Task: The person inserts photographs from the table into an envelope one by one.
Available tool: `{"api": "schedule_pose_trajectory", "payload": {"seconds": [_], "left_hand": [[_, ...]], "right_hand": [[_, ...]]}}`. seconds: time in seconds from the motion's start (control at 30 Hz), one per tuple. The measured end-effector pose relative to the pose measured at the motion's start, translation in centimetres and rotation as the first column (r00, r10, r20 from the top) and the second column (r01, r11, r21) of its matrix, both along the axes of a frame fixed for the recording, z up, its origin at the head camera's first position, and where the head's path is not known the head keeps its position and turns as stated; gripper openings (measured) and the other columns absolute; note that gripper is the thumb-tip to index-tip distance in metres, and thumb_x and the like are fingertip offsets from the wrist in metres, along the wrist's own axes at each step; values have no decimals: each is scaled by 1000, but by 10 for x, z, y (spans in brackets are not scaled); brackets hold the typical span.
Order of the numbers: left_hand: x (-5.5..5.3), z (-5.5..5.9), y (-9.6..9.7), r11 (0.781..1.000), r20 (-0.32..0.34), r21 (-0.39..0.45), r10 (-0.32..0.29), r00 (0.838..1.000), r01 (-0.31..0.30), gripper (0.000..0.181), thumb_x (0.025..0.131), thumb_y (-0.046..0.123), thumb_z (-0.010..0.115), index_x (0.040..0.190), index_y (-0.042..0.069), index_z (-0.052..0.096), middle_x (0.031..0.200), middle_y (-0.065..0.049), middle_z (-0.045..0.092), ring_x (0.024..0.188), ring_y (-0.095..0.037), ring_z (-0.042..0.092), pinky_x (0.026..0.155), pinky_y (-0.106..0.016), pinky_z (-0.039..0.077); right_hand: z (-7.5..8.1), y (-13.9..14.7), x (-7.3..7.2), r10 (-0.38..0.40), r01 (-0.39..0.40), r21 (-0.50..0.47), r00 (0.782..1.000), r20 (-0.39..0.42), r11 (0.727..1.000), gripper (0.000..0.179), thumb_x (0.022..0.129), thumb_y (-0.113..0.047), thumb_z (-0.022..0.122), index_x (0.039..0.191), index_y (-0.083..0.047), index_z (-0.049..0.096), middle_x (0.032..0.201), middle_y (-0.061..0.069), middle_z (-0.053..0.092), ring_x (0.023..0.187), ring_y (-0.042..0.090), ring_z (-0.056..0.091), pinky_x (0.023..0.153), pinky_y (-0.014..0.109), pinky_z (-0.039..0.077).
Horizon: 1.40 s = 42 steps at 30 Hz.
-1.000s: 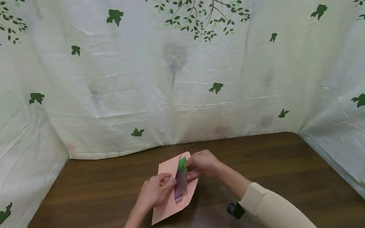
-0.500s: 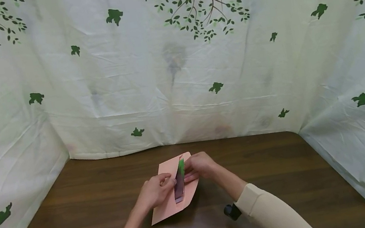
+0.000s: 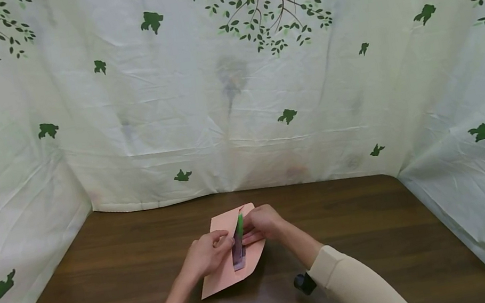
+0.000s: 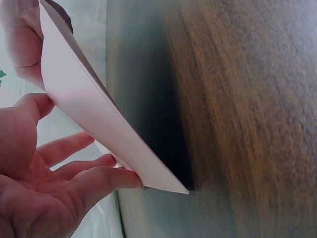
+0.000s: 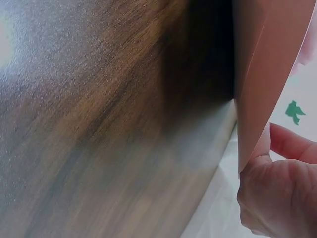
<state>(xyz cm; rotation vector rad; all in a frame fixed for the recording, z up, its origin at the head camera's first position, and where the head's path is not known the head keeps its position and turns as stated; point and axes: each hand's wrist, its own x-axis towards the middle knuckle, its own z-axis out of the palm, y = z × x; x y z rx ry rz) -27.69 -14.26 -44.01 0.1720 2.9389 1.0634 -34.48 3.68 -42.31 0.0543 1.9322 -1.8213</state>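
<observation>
A pink paper envelope (image 3: pixel 218 277) is held tilted over the middle of the table, its long opening gaping. My left hand (image 3: pixel 208 255) pinches it by the edge of the opening, thumb and fingers at the paper in the left wrist view. Inside the gap shows a narrow strip of a purple-and-green paper slip (image 3: pixel 239 256), flat like a banknote. My right hand (image 3: pixel 265 221) pinches this slip at the opening's right side, its fingertips partly hidden by the slip and the envelope. From the right wrist, the envelope (image 5: pixel 272 64) hides most of the slip.
Dark wood-grain table (image 3: pixel 142 245) lies beneath both hands. Behind and at the sides hangs a white cloth (image 3: pixel 142 109) printed with green leaves and branches. Black wrist cameras (image 3: pixel 305 284) sit under both sleeves.
My right hand has moved left and slightly toward me, taking the slip deeper into the envelope, so less of its purple and green shows. The left hand and envelope stay nearly still.
</observation>
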Motion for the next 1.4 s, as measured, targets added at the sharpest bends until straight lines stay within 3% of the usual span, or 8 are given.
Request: {"api": "schedule_pose_trajectory", "payload": {"seconds": [0.67, 0.9, 1.2, 1.4], "left_hand": [[0, -1, -1, 1000, -2, 14, 3, 1000, -3, 40, 102, 33, 56, 132, 9, 68, 130, -20, 67, 124, -42, 61, 95, -54, 51], [0, -2, -1, 1000, 3, 18, 0, 1000, 0, 41, 101, 33, 56, 132, 8, 68, 130, -21, 67, 124, -42, 61, 96, -54, 51], [-1, -2, 0, 1000, -10, 8, -6, 1000, 6, 42, 100, 35, 57, 131, 9, 69, 131, -21, 67, 123, -42, 61, 98, -55, 49], [-3, 1, 5, 1000, -24, 5, 4, 1000, -4, 43, 99, 36, 59, 131, 9, 68, 132, -20, 67, 124, -42, 61, 99, -56, 49]], "right_hand": [[-2, -5, 0, -36, 37, 6, 999, -12, 999, 19, 94, 2, 58, 101, 14, 71, 81, 16, 73, 65, 20, 74, 66, 34, 61], [-1, -4, 1, -18, 18, 25, 1000, -16, 1000, 21, 94, 0, 60, 108, 14, 69, 82, 16, 72, 62, 18, 72, 65, 33, 61], [13, 9, 3, 77, -74, 60, 996, -44, 995, 29, 100, -5, 52, 115, 16, 63, 98, 24, 69, 74, 25, 74, 74, 40, 62], [26, 32, 3, 78, -67, 103, 991, -109, 992, 34, 101, -7, 53, 126, 16, 58, 100, 25, 69, 74, 23, 73, 76, 42, 62]]}}
